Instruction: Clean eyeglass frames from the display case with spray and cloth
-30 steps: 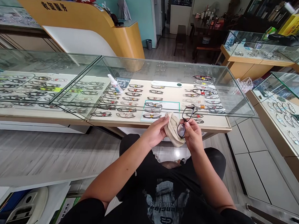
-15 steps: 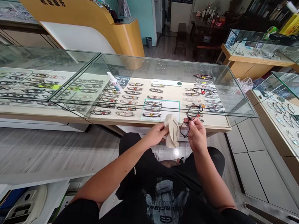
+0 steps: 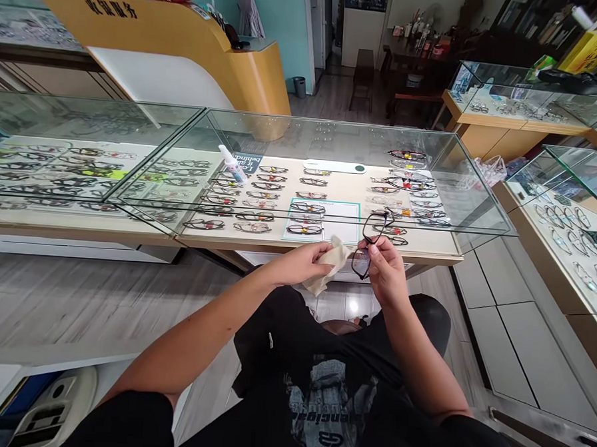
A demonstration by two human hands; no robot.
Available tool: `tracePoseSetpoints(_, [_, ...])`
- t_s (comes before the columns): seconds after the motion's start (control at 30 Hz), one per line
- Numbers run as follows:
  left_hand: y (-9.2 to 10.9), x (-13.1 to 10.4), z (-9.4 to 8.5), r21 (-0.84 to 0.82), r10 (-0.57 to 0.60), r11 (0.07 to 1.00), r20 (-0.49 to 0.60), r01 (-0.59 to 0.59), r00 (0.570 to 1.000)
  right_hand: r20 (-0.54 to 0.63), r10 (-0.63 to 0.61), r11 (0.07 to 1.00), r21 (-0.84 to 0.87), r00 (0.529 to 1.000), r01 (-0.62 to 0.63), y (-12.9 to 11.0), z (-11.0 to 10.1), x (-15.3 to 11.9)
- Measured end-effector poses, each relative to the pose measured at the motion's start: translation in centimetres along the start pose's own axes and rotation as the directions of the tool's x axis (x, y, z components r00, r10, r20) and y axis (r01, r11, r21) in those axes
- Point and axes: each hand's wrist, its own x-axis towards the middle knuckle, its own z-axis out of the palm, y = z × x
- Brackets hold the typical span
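Observation:
A pair of dark-framed eyeglasses (image 3: 362,261) is pinched in my right hand (image 3: 387,271), held upright on edge near the counter's front. My left hand (image 3: 304,262) grips a crumpled cream cloth (image 3: 333,257), which hangs below the fingers, just left of the glasses. Cloth and glasses look close together; whether they touch I cannot tell. Past my hands, a white spray bottle (image 3: 233,165) with a pointed cap stands on the glass case.
The glass display case (image 3: 327,248) runs across in front of me, holding rows of eyeglass frames (image 3: 254,216). More cases stand at the right (image 3: 569,218). A yellow-wood counter (image 3: 256,81) rises behind on the left. A white shelf unit (image 3: 0,381) is at lower left.
My left hand has turned and shifted left with the cloth, which now hangs lower and more slanted. My right hand has moved slightly left and down with the eyeglasses.

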Motion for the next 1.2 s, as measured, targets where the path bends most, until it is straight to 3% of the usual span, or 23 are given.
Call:
tracePoseSetpoints(0.1, [0.2, 0.0, 0.4, -0.169, 0.041, 0.985, 0.114, -0.021, 0.993, 0.03, 0.028, 1.0, 0.006, 0.999, -0.028, 0.0, 0.3, -0.1])
tracePoseSetpoints(0.2, [0.3, 0.0, 0.7, -0.241, 0.081, 0.969, 0.132, -0.047, 0.988, 0.057, 0.036, 0.999, 0.011, 0.998, -0.036, 0.0, 0.5, -0.1])
tracePoseSetpoints(0.53, [0.9, 0.1, 1.0, -0.058, 0.011, 0.998, 0.009, -0.01, 1.0, 0.091, 0.034, 0.999, -0.008, 0.995, -0.034, -0.1, 0.9, -0.4])
tracePoseSetpoints(0.73, [2.7, -0.3, 1.3, -0.183, 0.053, 0.981, -0.077, -0.066, 0.996, 0.063, 0.05, 0.999, 0.004, 0.997, -0.05, 0.4, 0.7, -0.2])
tracePoseSetpoints(0.9, [2.4, -0.2, 2.8, -0.344, -0.004, 0.935, -0.261, -0.089, 0.965, 0.01, 0.062, 0.993, 0.097, 0.998, -0.063, 1.0, 0.9, 0.0])
tracePoseSetpoints(1.03, [1.7, 0.2, 4.3, -0.361, 0.055, 0.913, -0.349, -0.189, 0.936, -0.044, 0.086, 0.989, 0.121, 0.995, -0.08, 1.5, 1.2, 0.0])
tracePoseSetpoints(1.2, [1.2, 0.3, 5.4, -0.243, 0.199, 0.921, -0.376, -0.303, 0.905, -0.103, 0.079, 0.991, 0.115, 0.992, -0.067, 1.8, 1.6, -0.1])
